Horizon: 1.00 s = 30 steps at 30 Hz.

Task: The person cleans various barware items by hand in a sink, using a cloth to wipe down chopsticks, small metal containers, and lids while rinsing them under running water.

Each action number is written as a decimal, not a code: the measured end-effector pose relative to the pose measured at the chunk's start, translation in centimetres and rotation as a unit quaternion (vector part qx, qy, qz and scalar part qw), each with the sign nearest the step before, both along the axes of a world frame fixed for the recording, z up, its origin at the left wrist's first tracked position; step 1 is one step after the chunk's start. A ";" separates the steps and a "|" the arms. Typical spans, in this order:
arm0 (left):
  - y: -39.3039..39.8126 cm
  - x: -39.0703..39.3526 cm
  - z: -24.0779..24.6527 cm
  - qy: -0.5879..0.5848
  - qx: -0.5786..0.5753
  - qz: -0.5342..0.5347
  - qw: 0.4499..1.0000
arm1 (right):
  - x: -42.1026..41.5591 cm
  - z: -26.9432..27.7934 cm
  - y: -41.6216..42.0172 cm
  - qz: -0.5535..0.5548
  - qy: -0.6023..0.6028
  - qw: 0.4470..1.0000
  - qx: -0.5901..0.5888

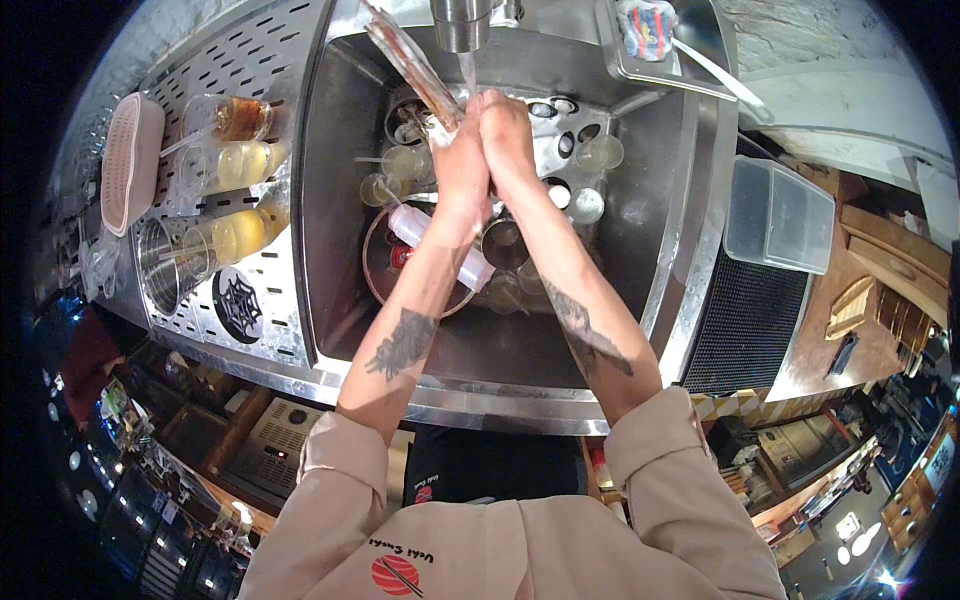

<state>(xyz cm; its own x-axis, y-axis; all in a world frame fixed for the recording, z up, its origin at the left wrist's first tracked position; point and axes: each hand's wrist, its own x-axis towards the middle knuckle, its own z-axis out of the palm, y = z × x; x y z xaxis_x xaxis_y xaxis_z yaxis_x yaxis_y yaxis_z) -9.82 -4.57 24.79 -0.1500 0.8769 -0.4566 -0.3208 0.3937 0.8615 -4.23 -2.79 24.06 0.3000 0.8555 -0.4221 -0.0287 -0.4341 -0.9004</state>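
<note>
My left hand (459,169) is closed around a bundle of long thin sticks (415,67), which look like chopsticks. They slant up and left, with white foam where they meet the fingers. My right hand (506,139) presses against the left one, fingers curled; what lies inside it is hidden. Water (467,71) runs onto both hands from the metal faucet (461,26). Beneath them in the steel sink (495,352) lie a pale pink bottle (411,223), a round dark tray or bowl (379,262), a metal cup (505,244) and several glasses (600,153).
On the perforated drainboard (262,45) at left are drink glasses (240,165) with leftovers, a steel tumbler (166,262) and a pink basket (133,165). To the right sit a metal tray (611,45) holding a wrapped sponge-like pad (648,30), a clear plastic container (780,214) and a black mat (750,322).
</note>
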 end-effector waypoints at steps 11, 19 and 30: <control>2.9 -3.6 1.1 -0.206 0.120 -0.241 0.941 | -3.0 -0.7 -1.4 -0.079 0.063 0.993 0.058; 4.7 -0.2 4.0 -0.027 0.108 -0.251 0.961 | -1.2 3.7 -1.1 -0.043 0.203 0.978 0.023; 7.2 1.5 4.4 0.228 0.150 -0.314 0.909 | 1.6 2.4 -0.3 -0.146 0.199 0.954 0.169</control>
<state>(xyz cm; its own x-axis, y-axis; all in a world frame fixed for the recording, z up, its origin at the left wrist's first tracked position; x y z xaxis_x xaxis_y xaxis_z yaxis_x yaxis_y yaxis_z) -8.28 2.67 29.18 0.3102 0.9299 -0.1977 0.3036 0.1002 0.9475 -2.60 -3.12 26.47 0.4190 0.8680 -0.2664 -0.4732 -0.0417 -0.8800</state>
